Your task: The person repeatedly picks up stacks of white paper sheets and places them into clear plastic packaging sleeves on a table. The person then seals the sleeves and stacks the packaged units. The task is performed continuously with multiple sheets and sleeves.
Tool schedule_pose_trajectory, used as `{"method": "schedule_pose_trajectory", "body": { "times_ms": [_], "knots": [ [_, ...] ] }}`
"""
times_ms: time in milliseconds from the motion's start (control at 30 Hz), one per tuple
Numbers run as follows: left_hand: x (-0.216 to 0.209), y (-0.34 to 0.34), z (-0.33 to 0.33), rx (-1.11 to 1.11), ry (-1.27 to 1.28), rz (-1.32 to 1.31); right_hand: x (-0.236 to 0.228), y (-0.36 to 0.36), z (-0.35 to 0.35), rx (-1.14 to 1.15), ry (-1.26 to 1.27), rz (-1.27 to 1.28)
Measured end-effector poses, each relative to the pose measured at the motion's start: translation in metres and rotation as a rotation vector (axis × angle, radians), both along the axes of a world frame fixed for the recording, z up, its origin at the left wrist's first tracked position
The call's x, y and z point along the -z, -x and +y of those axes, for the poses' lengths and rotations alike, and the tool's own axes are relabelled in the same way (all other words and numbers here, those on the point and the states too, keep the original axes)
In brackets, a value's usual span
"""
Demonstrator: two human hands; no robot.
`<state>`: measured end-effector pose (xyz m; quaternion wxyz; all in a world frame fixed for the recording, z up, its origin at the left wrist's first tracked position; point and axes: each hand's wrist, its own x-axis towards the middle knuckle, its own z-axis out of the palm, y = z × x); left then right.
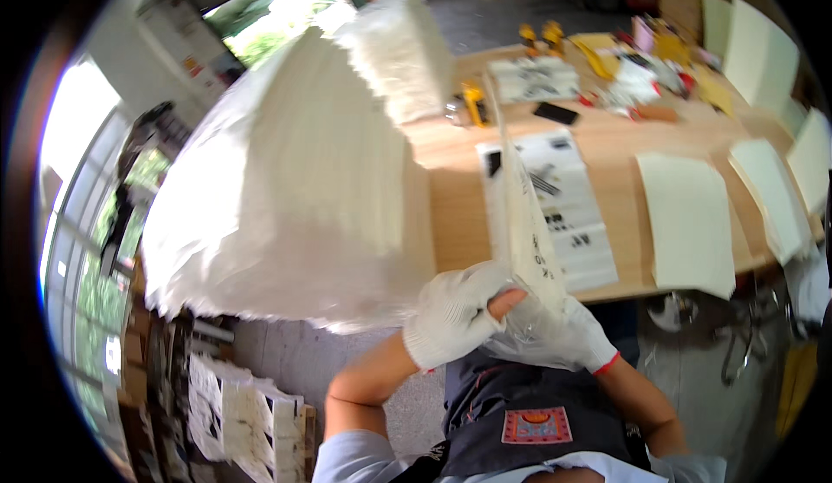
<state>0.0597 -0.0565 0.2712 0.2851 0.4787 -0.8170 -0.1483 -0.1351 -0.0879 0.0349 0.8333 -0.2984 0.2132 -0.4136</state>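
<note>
My left hand (458, 314), in a white knit glove with the thumb tip bare, pinches the near end of a thin white plastic bag (530, 231) with black print. The bag stands up edge-on from my hands and leans slightly left toward its far end. Its clear, crumpled near end covers part of my right hand (582, 337), gloved in white with a red cuff, which grips it from the other side. Some of the right fingers are hidden. Behind the bag, a flat white printed bag (582, 223) lies on the wooden table.
A tall stack of white sheets (286, 188) fills the left, a second stack (403, 54) behind it. On the table (455, 223) are a yellow tape dispenser (474, 103), a black phone (555, 113) and a pale panel (689, 218). Bundles (247, 414) sit at lower left.
</note>
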Motion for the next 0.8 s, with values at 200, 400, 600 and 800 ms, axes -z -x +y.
{"method": "schedule_pose_trajectory", "body": {
  "times_ms": [200,400,600,800],
  "knots": [
    [-0.083,-0.075,0.065,-0.242,0.691,0.330,-0.145,-0.038,-0.093,0.095,0.543,0.134],
    [-0.208,-0.207,0.071,-0.801,0.864,0.093,-0.369,-0.133,-0.105,-0.023,0.756,0.137],
    [-0.129,-0.292,0.080,-0.989,0.596,0.239,-0.375,-0.173,-0.102,-0.001,1.119,0.539],
    [0.083,-0.221,0.073,-1.253,0.820,0.730,-0.245,-0.113,-0.055,-0.207,1.326,0.722]
  ]
}}
